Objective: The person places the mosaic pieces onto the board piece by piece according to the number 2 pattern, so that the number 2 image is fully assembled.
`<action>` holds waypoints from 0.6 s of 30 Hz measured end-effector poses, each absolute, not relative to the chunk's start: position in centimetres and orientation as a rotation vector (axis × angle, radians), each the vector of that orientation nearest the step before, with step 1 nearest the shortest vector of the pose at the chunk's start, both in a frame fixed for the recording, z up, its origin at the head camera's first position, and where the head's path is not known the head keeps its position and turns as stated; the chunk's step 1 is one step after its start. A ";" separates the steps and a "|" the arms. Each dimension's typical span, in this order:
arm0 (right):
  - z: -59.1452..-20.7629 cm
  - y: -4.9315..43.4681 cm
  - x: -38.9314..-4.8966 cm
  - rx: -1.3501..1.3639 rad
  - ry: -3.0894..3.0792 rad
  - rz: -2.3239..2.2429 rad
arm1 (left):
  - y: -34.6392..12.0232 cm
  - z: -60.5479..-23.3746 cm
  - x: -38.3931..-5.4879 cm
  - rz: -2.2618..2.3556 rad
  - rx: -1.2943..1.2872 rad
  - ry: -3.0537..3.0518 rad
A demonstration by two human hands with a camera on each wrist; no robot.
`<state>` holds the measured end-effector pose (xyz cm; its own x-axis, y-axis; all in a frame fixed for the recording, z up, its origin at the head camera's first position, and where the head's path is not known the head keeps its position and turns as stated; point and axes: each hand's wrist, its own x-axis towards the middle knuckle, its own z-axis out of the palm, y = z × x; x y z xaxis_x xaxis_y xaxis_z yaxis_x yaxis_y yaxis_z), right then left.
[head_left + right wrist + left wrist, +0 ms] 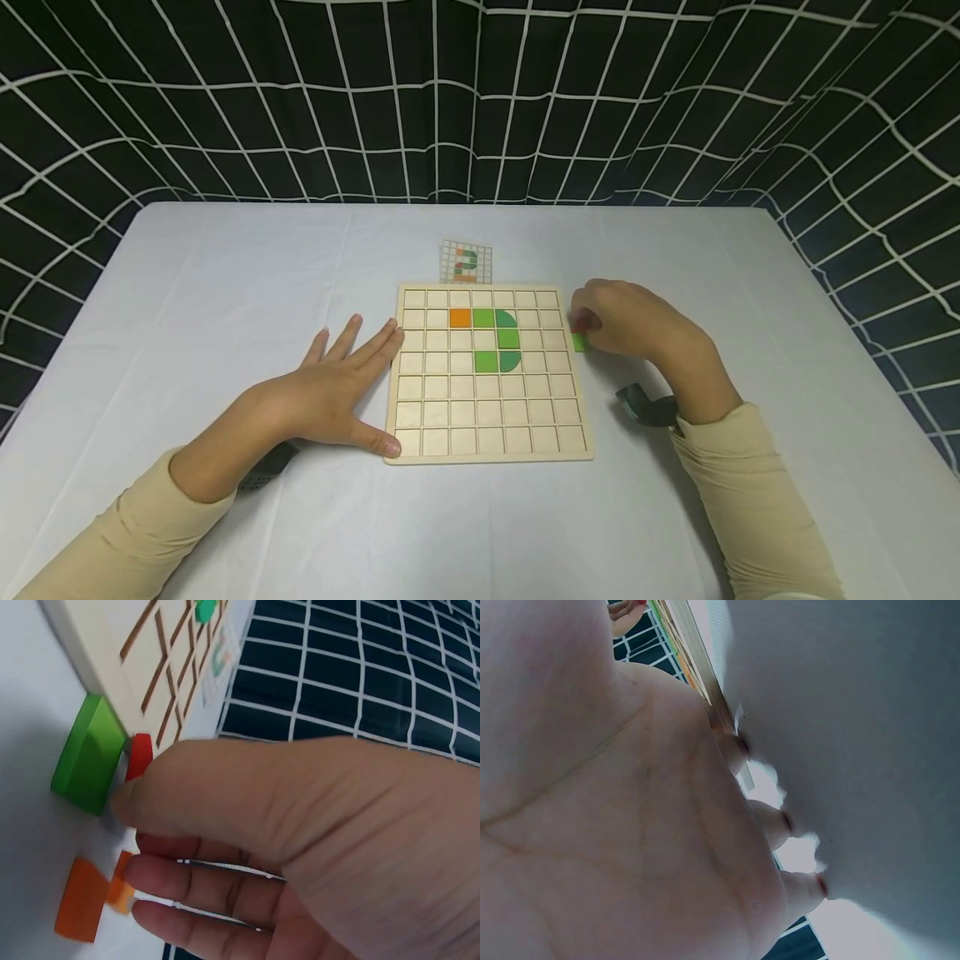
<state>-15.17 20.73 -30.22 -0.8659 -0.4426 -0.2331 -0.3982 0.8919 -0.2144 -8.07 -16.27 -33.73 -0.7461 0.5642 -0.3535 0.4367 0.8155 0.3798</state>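
A square wooden grid board (491,417) lies on the table, with an orange square tile (461,318), several green square tiles (508,338) and two dark green rounded tiles (510,361) in its cells. My left hand (322,404) is spread flat at the board's left side, thumb and fingertips touching its edge. Just off the board's right edge, my right hand (630,317) pinches a small red tile (138,756) between thumb and fingers, which partly cover it. Beside the fingertips lies a green tile (90,757). Two orange pieces (80,900) show below the fingers in the right wrist view.
A small pattern card (467,262) showing a coloured grid figure lies behind the board, touching or close to its far edge. White cloth covers the table (225,275). A dark curtain with white grid lines (465,100) stands round the back and sides.
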 end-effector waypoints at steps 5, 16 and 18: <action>-30.2 19.9 -14.8 -0.737 2.747 -0.315 | -16.3 -33.7 -8.0 0.385 0.748 2.541; -30.1 18.5 -14.0 -0.909 2.711 -0.395 | -16.3 -33.4 -8.0 0.394 0.760 2.545; -30.2 18.4 -13.9 -0.944 2.707 -0.412 | -16.3 -33.4 -8.0 0.398 0.760 2.543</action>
<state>-13.88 18.43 -30.18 -0.7608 -0.6345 -0.1362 -0.5653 0.7511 -0.3410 -7.96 -16.29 -33.40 -0.7447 0.5747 -0.3392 0.4435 0.8060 0.3920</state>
